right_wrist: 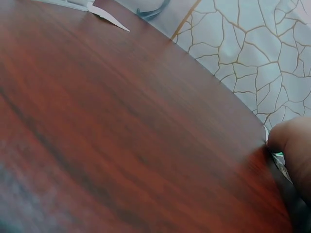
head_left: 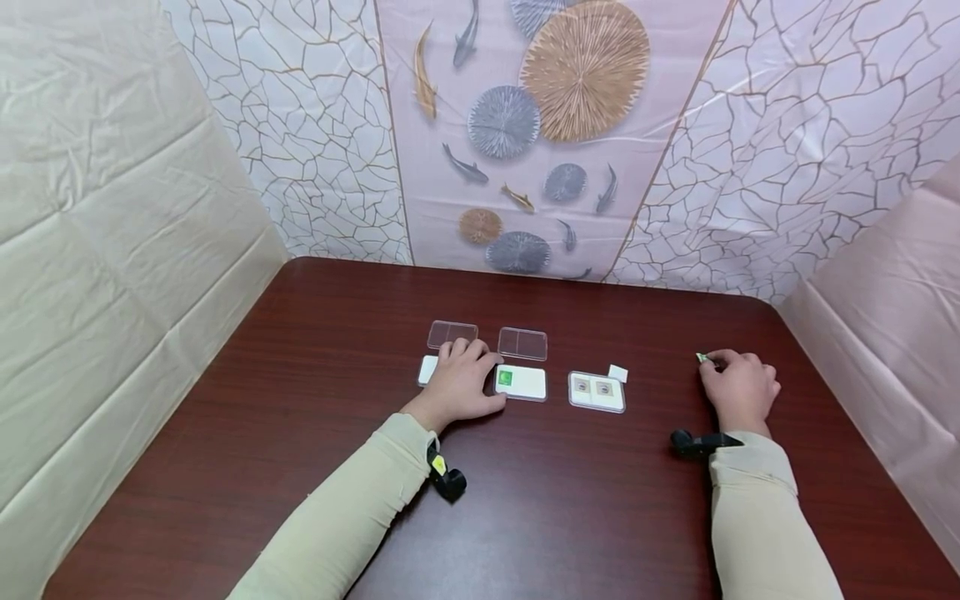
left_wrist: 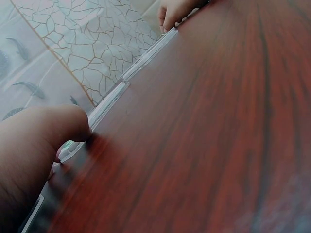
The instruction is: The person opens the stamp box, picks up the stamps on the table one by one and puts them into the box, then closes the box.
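Observation:
My left hand (head_left: 463, 382) spans the left end of a flat clear plastic case (head_left: 528, 383) with a white insert, thumb and index finger at its opposite long edges. A small green stamp (head_left: 506, 378) lies at the left of that insert. In the left wrist view the thumb (left_wrist: 73, 121) meets the case's near edge. Over at the right, my right hand (head_left: 741, 387) pinches a small green-and-white piece (head_left: 702, 357) near the tabletop; the fingers hide most of it. The right wrist view shows a sliver of this piece beside a fingertip (right_wrist: 282, 138).
A similar case (head_left: 597, 392) holding two small stamps lies between the hands, beside a white paper square (head_left: 618, 372). Two clear lids (head_left: 452, 334) lie behind the cases. Partly under my left hand is another white-lined case (head_left: 427, 369). Patterned cloth (head_left: 322, 125) hangs behind the brown table (head_left: 570, 500).

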Demonstrator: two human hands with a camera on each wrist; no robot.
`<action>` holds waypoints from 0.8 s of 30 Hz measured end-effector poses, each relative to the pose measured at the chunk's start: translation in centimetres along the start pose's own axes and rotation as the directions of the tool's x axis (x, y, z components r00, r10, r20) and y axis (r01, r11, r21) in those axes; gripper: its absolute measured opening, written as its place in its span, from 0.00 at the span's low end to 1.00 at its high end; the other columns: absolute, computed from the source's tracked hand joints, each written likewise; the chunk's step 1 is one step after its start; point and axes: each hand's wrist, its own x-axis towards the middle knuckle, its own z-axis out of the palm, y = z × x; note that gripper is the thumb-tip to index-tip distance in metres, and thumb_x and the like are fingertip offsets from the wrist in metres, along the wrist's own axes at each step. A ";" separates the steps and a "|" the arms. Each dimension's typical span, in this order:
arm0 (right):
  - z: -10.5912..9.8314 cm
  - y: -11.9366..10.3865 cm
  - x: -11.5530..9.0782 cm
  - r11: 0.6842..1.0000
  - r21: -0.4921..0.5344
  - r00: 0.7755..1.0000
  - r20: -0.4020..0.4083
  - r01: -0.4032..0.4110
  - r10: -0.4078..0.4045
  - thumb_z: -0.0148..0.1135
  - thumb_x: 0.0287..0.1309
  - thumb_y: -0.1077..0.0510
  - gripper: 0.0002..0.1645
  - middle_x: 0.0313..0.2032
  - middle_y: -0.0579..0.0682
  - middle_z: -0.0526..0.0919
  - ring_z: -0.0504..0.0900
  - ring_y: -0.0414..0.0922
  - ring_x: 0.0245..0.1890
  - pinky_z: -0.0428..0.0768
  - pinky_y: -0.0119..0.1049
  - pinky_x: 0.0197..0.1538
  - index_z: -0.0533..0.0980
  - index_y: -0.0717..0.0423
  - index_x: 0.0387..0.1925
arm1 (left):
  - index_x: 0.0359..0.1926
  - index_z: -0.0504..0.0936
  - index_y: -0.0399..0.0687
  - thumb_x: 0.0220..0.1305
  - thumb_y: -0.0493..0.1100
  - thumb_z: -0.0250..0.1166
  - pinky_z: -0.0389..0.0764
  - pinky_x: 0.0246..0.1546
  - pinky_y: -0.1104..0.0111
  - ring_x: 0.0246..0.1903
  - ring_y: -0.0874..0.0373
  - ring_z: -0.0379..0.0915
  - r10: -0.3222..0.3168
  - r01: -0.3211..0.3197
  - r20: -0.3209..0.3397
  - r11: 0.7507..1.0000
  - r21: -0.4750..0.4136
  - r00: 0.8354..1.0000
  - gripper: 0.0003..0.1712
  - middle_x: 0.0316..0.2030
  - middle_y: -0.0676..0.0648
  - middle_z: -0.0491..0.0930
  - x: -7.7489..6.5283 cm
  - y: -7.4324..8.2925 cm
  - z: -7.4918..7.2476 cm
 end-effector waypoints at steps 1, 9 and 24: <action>0.0 0.0 0.0 1.000 0.004 1.000 0.001 0.005 -0.005 0.52 0.67 0.50 0.23 0.55 0.72 0.73 0.63 0.74 0.53 0.57 0.67 0.55 0.79 0.61 0.54 | 0.62 0.79 0.56 0.55 0.66 0.64 0.59 0.59 0.51 0.53 0.49 0.63 0.000 0.000 0.000 1.000 -0.001 1.000 0.36 0.55 0.49 0.73 0.0 0.0 0.0; 0.2 -0.8 -0.5 0.994 0.106 1.000 -0.014 0.025 -0.024 0.56 0.66 0.53 0.23 0.44 0.66 0.79 0.66 0.69 0.49 0.55 0.65 0.55 0.75 0.64 0.55 | 0.62 0.79 0.56 0.54 0.65 0.64 0.58 0.60 0.50 0.53 0.50 0.63 -0.003 0.003 -0.003 1.000 -0.003 1.000 0.36 0.55 0.50 0.73 0.0 0.0 0.1; 0.7 -1.9 -1.2 0.953 0.300 0.993 -0.119 0.033 0.003 0.53 0.69 0.54 0.18 0.41 0.61 0.81 0.69 0.63 0.52 0.53 0.59 0.62 0.76 0.61 0.53 | 0.63 0.78 0.56 0.56 0.66 0.63 0.58 0.59 0.50 0.53 0.50 0.63 -0.002 0.002 0.000 1.000 0.000 1.000 0.37 0.56 0.50 0.72 0.0 0.0 0.3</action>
